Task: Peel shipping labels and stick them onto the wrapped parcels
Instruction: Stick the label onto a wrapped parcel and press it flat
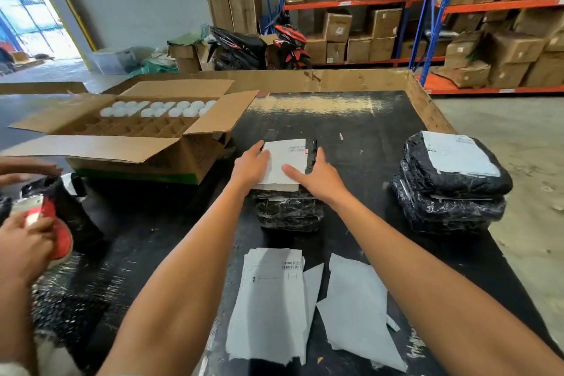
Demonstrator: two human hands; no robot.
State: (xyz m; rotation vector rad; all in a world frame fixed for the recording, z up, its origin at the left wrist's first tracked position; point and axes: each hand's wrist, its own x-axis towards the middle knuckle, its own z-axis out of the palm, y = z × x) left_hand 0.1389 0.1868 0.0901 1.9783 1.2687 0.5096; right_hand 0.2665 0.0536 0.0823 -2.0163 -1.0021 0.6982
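Observation:
A black wrapped parcel (290,210) stands in the middle of the black table. A white shipping label (285,159) lies flat on its top. My left hand (251,163) rests on the label's left edge with its fingers spread. My right hand (317,175) presses on the label's right side, thumb pointing left across the paper. At the near edge of the table lies a stack of labels (271,299), with peeled white backing sheets (357,308) beside it. On the right sits a pile of black wrapped parcels (448,192), the top one bearing a label.
An open cardboard box (137,143) with white round items fills the table's left. Another person's hands (27,241) work with a red tape dispenser and a black parcel at the far left. Shelves of cartons and parked motorbikes stand behind.

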